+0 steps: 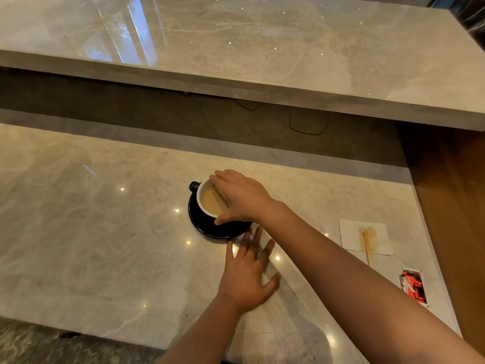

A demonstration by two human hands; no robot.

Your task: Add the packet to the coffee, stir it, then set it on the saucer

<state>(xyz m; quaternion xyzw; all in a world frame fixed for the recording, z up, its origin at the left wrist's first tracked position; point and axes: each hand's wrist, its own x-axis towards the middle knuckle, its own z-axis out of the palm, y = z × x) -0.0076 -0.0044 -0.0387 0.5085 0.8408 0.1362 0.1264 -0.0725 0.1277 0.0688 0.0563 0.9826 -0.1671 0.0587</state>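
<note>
Coffee cup (pixel 207 199), black outside and white inside, holds pale milky coffee and sits on the black saucer (pixel 210 228); its handle points to the far left. The saucer rests on the marble counter (pixel 91 232).

My right hand (pixel 240 199) arches over the right side of the cup, fingers on the far rim and thumb at the near rim, grasping the cup from above. My left hand (pixel 248 274) lies flat on the counter just beside the near edge of the saucer, fingers spread, holding nothing.

To the right, well apart from the cup, a white napkin (pixel 364 237) carries a brown stain, and a wooden stir stick (pixel 367 248) lies across it, overhanging its near edge. Nearer the counter's right edge lies the red, black and white packet (pixel 414 286), torn at the top. A higher marble ledge (pixel 262 48) runs behind.
</note>
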